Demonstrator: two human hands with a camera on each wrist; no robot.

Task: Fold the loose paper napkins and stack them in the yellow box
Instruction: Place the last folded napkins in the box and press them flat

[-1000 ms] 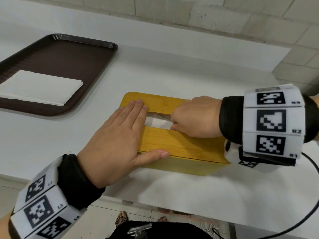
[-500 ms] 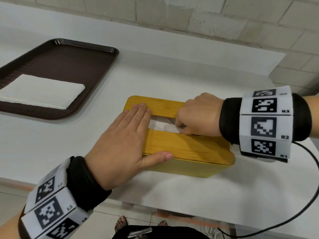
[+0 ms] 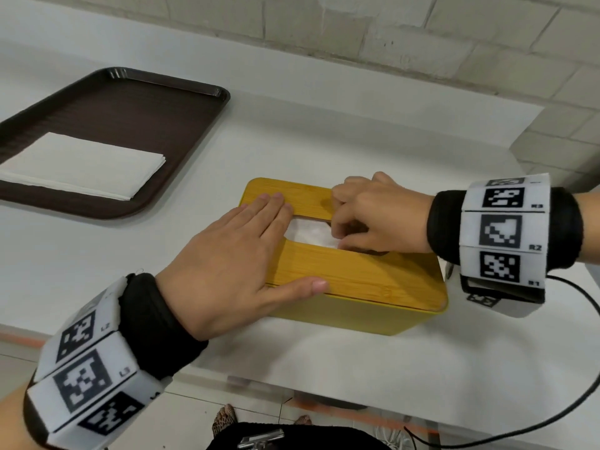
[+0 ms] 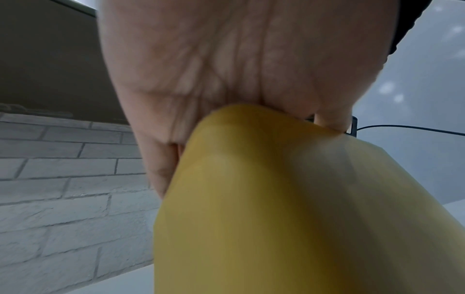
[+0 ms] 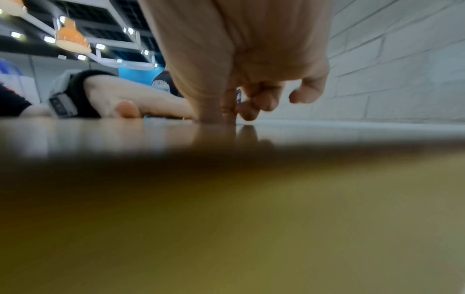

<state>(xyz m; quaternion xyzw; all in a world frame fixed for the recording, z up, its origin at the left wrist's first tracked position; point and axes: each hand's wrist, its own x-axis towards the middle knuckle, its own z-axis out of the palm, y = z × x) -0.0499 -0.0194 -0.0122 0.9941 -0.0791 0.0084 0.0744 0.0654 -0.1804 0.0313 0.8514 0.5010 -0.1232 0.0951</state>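
My left hand (image 3: 224, 271) lies flat on the yellow box (image 3: 350, 274). My right hand (image 3: 370, 216) pinches the napkin (image 3: 308, 233) at the slot. I think I pull it up next.

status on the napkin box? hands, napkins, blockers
Left hand flat on yellow box lid, steadying. Right hand fingers curled into slot, at napkin; grip unclear. Folded stack waits on brown tray. Nothing blocking.
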